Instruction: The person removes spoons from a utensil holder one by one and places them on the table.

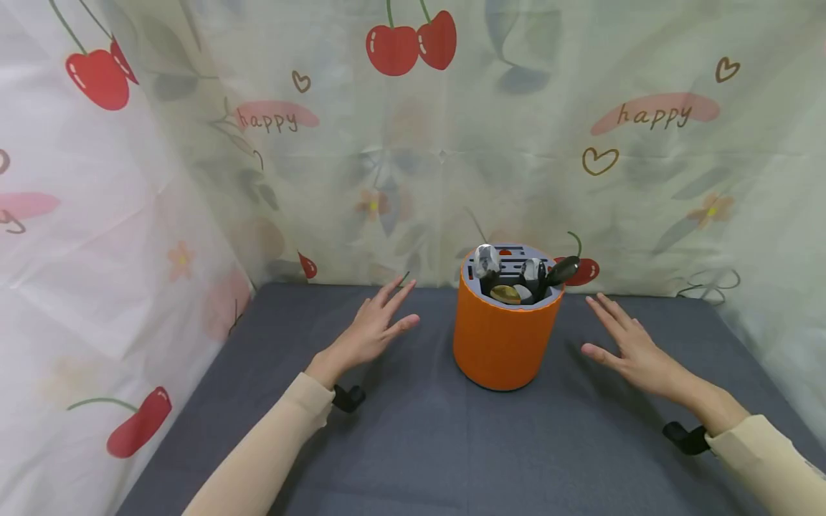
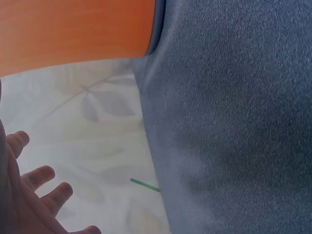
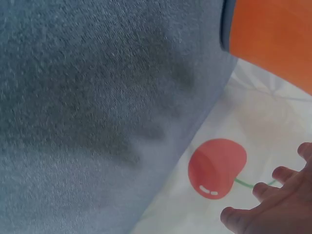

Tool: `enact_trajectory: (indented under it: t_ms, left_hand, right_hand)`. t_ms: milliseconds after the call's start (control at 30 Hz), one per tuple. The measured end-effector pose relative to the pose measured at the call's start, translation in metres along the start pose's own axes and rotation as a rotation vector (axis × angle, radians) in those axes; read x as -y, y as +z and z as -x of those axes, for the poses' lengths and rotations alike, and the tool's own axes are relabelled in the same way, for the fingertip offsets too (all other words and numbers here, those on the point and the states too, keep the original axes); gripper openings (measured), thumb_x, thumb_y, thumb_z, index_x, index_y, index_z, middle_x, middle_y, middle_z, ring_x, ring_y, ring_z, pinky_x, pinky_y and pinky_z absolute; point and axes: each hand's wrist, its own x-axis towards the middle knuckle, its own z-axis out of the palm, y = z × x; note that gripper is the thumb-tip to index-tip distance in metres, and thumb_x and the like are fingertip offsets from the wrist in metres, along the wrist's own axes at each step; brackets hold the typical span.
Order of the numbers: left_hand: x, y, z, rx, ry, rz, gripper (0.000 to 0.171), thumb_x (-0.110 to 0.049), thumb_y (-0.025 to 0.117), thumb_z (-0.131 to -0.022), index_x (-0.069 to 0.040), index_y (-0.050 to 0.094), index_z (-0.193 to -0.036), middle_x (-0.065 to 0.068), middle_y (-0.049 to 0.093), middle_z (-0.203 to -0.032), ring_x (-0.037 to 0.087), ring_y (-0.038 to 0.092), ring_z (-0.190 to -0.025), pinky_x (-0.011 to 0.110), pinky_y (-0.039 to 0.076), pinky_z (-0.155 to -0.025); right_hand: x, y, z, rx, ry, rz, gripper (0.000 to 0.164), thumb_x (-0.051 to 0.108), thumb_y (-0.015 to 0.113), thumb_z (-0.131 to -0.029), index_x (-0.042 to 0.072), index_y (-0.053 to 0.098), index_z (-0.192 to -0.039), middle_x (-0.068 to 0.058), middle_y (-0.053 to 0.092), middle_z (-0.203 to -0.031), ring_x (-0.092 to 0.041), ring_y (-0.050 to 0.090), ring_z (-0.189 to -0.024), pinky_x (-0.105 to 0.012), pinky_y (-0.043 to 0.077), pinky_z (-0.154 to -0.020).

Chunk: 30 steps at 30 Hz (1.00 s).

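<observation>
An orange cylindrical holder (image 1: 503, 347) with a slotted grey top (image 1: 525, 252) stands upright on the dark grey cloth. Several utensils poke out of its opening, among them a black handle (image 1: 563, 270) leaning right and a shiny silver piece (image 1: 487, 261); their lower parts are hidden inside. To the left of the holder my left hand (image 1: 369, 331) hovers over the cloth, fingers spread and nothing in them. My right hand (image 1: 639, 355) hangs in the air on the other side, fingers extended, also holding nothing. Both wrist views show the orange wall (image 2: 78, 31) apart from the fingers.
Dark grey cloth (image 1: 413, 444) covers the table. A pale curtain (image 1: 439, 179) printed with cherries and hearts rises close behind the holder, and its side panels flank the table at left and right. Black straps with small devices (image 1: 349, 398) sit at the wrists.
</observation>
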Motion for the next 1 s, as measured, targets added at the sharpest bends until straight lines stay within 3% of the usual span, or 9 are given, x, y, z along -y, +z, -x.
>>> enact_trajectory:
  t_ms: [200, 300, 533, 1000]
  left_hand:
    - [-0.004, 0.008, 0.001, -0.002, 0.011, 0.014, 0.073, -0.056, 0.046, -0.108, -0.032, 0.013, -0.168, 0.006, 0.008, -0.174, 0.035, 0.019, -0.157, 0.071, 0.009, -0.122]
    - [-0.007, 0.013, 0.002, 0.005, 0.015, 0.040, 0.072, -0.057, 0.045, -0.108, -0.038, 0.010, -0.168, 0.002, 0.006, -0.174, 0.034, 0.019, -0.158, 0.068, 0.010, -0.123]
    - [-0.010, 0.026, 0.004, -0.018, 0.037, 0.129, 0.069, -0.055, 0.048, -0.108, -0.049, 0.008, -0.164, -0.005, 0.007, -0.173, 0.038, 0.025, -0.154, 0.069, 0.024, -0.119]
    - [-0.026, 0.050, 0.005, -0.013, 0.051, 0.269, 0.077, -0.059, 0.051, -0.105, -0.046, 0.005, -0.166, -0.003, 0.008, -0.172, 0.027, 0.024, -0.155, 0.061, 0.031, -0.120]
  right_hand:
    - [0.002, 0.009, -0.002, 0.017, 0.013, -0.009, 0.089, 0.033, 0.064, -0.106, 0.020, 0.004, -0.169, -0.019, -0.005, -0.173, -0.058, 0.003, -0.152, -0.078, -0.007, -0.115]
    - [0.005, 0.012, -0.003, 0.021, 0.018, -0.029, 0.090, 0.033, 0.065, -0.104, 0.023, 0.004, -0.169, -0.018, -0.004, -0.173, -0.059, 0.005, -0.152, -0.078, -0.006, -0.115]
    - [0.011, 0.021, -0.003, -0.001, 0.009, -0.060, 0.092, 0.030, 0.068, -0.103, 0.027, 0.005, -0.169, -0.016, -0.001, -0.174, -0.056, 0.011, -0.151, -0.084, 0.021, -0.104]
    - [0.036, 0.045, 0.004, -0.055, 0.026, -0.195, 0.092, 0.025, 0.069, -0.103, 0.028, 0.005, -0.169, -0.019, 0.002, -0.172, -0.052, 0.013, -0.151, -0.083, 0.022, -0.105]
